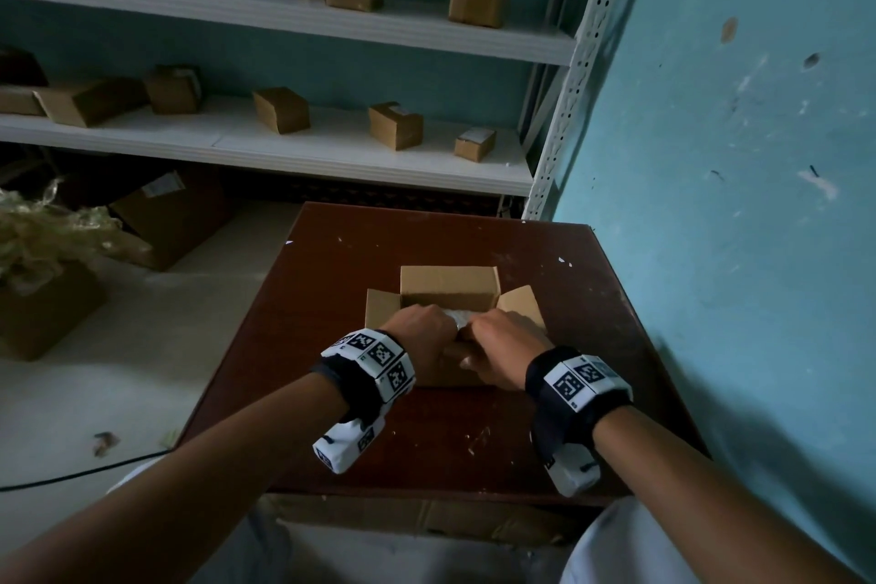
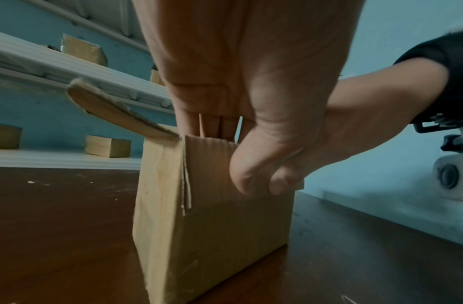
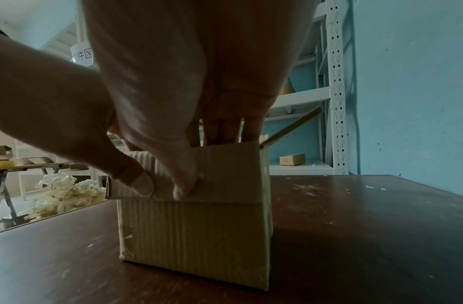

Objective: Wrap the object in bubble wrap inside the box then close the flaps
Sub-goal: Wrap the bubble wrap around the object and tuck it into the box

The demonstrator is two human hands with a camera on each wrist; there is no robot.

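Note:
A small cardboard box [image 1: 445, 372] stands on the brown table [image 1: 426, 441] with its far flap [image 1: 448, 287] upright and its side flaps spread. White bubble wrap [image 1: 459, 315] shows in the opening between my hands; the object itself is hidden. My left hand [image 1: 426, 327] reaches its fingers down into the box [image 2: 212, 236] while its thumb [image 2: 248, 174] presses the folded-down near flap from outside. Beside it, my right hand [image 1: 497, 337] does the same, with its fingers inside the box [image 3: 194, 236] and its thumb [image 3: 183, 185] on the flap.
A turquoise wall [image 1: 711, 157] runs close along the table's right side. White shelves [image 1: 284, 142] with several small cardboard boxes stand behind the table. Crumpled plastic wrap [image 1: 42, 228] lies on a box on the floor at left, and a black cable [image 1: 71, 472] crosses the floor.

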